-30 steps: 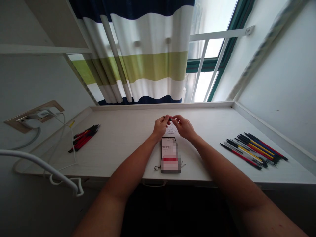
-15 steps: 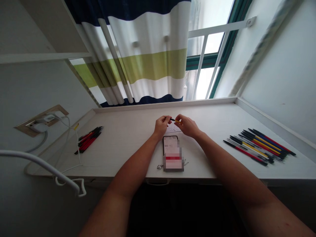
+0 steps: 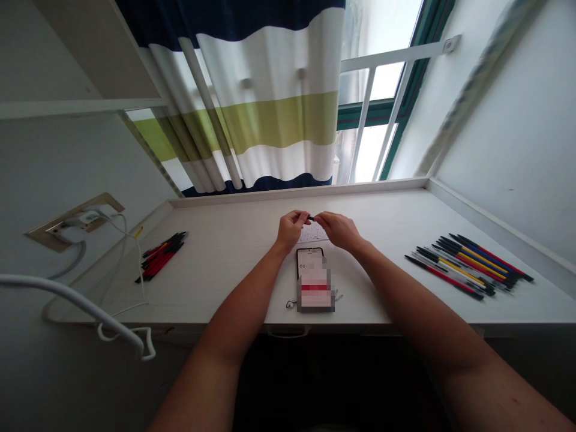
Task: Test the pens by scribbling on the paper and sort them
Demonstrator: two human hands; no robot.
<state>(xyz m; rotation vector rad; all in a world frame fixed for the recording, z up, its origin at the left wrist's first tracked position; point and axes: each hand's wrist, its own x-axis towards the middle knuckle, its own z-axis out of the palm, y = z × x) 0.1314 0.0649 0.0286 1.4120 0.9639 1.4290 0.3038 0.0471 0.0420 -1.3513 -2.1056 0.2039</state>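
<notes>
Both hands meet over the far middle of the desk, their fingers closed around one pen (image 3: pixel 311 218). Only a short black length of it shows in the gap. My left hand (image 3: pixel 290 230) pinches its left end, while my right hand (image 3: pixel 341 230) covers the other end. Beneath the hands lies a sheet of paper (image 3: pixel 312 233) with writing on it. A phone (image 3: pixel 310 259) lies just nearer, its screen partly blurred out, with a small cord loop (image 3: pixel 290 305) beside its lower left corner.
Several red and black pens (image 3: pixel 164 257) lie in a pile at the left. Several pens in red, yellow, blue and clear (image 3: pixel 468 264) lie side by side at the right. White cables (image 3: pixel 143 264) run from a wall socket (image 3: pixel 74 222) over the desk's left edge.
My right hand has moved slightly left along the pen, closer to my left hand. The yellow part seen earlier is now covered by its fingers.
</notes>
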